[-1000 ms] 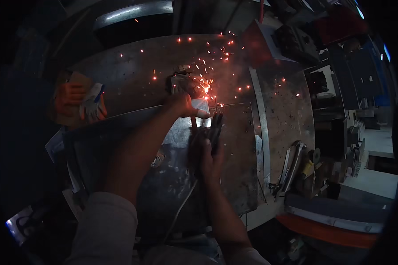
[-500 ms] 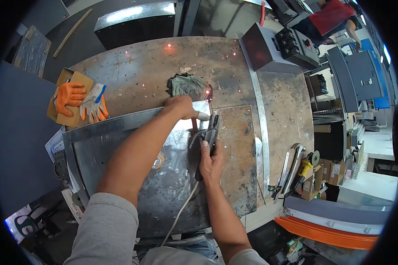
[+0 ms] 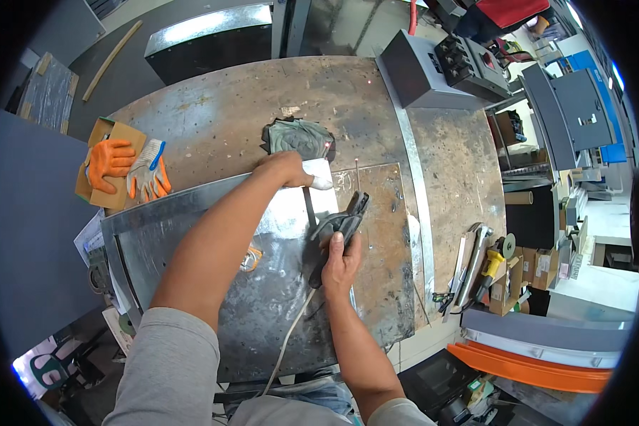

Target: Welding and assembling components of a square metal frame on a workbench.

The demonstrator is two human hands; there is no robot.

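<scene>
Rusty steel workbench (image 3: 213,121) in a cluttered workshop: a cardboard tray (image 3: 121,135) at its left edge holds orange gloves (image 3: 128,167). Right hand (image 3: 341,259) is clamped around a dark electrode holder (image 3: 337,227), its tip just beyond the fingers, over a galvanised sheet (image 3: 263,305). Left hand (image 3: 291,169) presses closed on the sheet's far edge, beside a crumpled grey glove (image 3: 298,136).
</scene>
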